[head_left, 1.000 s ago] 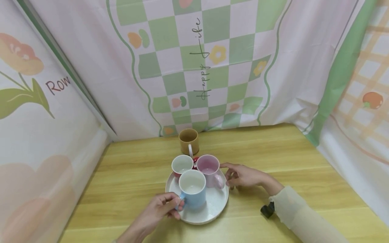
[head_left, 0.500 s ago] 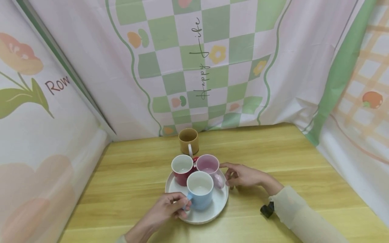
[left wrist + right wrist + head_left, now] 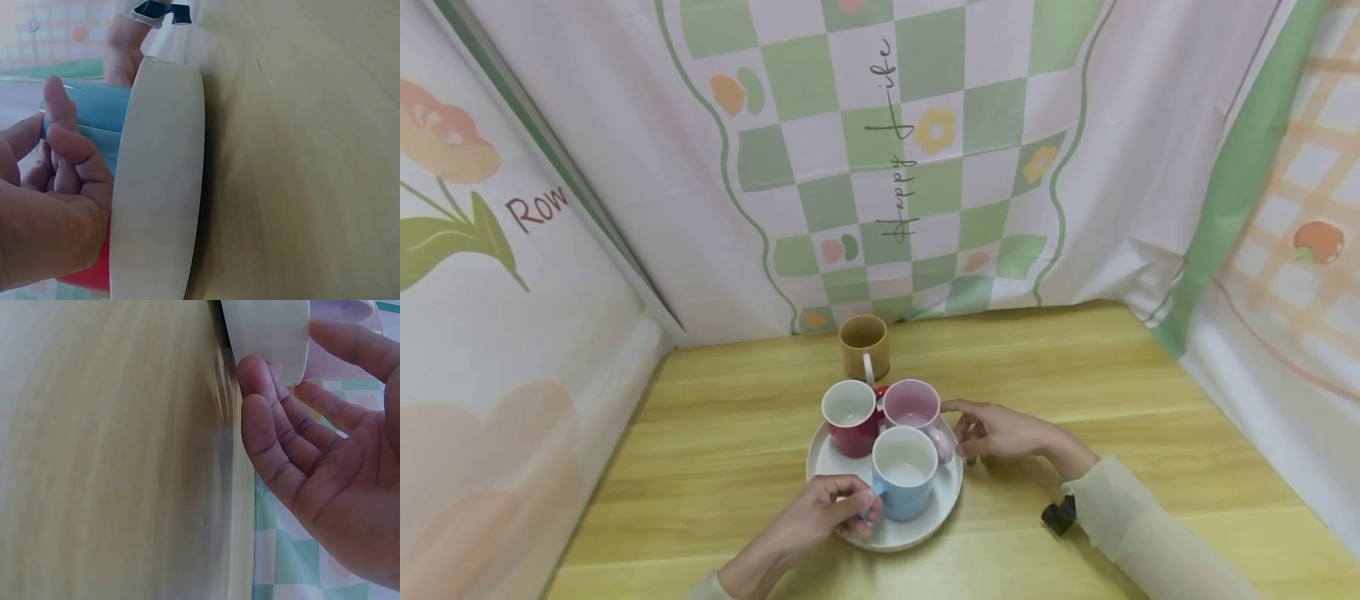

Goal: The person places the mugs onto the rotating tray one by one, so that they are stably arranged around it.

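Observation:
My left hand (image 3: 827, 510) pinches the handle of a light blue mug (image 3: 908, 490) with a white inside. This mug stands upright over the front right of a round white tray (image 3: 950, 493); the left wrist view shows the blue mug (image 3: 100, 105) just above the tray's thick side (image 3: 159, 169). Behind it on the tray are a red mug (image 3: 852, 439) at left and a pink mug (image 3: 913, 407) at right. My right hand (image 3: 1003, 433) rests at the tray's right edge, fingers loosely bent, with thumb and fingertips right at the rim in the right wrist view.
A brown mug (image 3: 865, 354) with a pale handle stands on the wooden table (image 3: 737, 417) behind the tray. Something small and red shows between the red and pink mugs. Printed cloth (image 3: 917, 183) hangs along the back and sides. A black object (image 3: 1060, 517) sits at the right sleeve.
My left hand has moved the blue mug to the right across the tray, uncovering the front of the red mug. The right hand and the other mugs have stayed in place.

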{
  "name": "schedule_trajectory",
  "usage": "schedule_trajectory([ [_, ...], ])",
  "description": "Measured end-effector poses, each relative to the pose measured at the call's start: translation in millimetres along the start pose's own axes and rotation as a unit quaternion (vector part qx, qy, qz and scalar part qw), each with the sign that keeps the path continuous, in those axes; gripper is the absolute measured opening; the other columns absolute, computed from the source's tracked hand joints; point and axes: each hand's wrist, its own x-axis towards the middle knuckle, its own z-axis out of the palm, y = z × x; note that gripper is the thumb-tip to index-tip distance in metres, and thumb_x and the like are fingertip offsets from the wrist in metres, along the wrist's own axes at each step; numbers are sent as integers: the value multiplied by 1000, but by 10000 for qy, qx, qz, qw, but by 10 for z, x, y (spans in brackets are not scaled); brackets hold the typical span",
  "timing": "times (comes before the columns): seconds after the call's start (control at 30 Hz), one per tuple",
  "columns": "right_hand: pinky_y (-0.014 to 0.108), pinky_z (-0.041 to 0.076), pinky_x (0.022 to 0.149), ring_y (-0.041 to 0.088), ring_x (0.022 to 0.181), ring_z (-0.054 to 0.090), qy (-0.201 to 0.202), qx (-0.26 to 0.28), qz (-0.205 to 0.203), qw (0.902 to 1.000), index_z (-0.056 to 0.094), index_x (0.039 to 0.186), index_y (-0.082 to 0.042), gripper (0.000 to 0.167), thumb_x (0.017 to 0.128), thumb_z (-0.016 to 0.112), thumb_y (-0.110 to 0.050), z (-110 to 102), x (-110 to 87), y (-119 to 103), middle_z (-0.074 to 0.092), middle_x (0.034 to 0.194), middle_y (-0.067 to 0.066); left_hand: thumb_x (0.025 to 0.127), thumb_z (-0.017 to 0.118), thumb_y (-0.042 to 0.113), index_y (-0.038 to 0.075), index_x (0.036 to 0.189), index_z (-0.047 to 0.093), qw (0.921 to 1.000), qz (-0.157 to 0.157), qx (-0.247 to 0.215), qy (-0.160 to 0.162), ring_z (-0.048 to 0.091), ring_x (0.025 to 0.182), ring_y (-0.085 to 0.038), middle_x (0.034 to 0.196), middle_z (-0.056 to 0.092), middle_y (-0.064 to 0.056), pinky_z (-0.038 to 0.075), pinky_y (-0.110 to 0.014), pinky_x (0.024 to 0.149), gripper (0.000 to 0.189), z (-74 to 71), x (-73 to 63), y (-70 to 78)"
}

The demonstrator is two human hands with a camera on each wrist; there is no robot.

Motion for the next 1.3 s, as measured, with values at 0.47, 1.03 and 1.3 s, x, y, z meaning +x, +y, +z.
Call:
schedule_trajectory([
  [0.47, 38, 60, 63, 20, 87, 67, 17, 87, -37, 10000, 38, 151, -11, 69, 90, 70, -13, -2, 8, 14, 64, 103, 13, 98, 63, 24, -15, 110, 62, 9995, -260, 69, -185, 69, 72, -4, 90, 68, 2, 50, -17, 62, 41, 12, 43, 43],
  [1.03, 41, 61, 62, 24, 86, 67, -6, 219, 89, 9997, 37, 152, -11, 69, 91, 69, -11, -2, 2, -24, 64, 107, 15, 98, 64, 22, -10, 106, 69, 9972, -334, 545, -379, 70, 71, -5, 99, 73, -23, 45, -16, 58, 34, -4, 13, 130],
  [1.3, 42, 61, 61, 27, 86, 68, -21, 304, 72, 9995, 37, 152, -12, 69, 90, 69, -10, 4, -1, -30, 64, 107, 16, 97, 64, 16, -6, 110, 68, 9974, -384, 596, -118, 69, 71, -9, 87, 71, -14, 50, -18, 58, 26, -48, -8, 160],
])
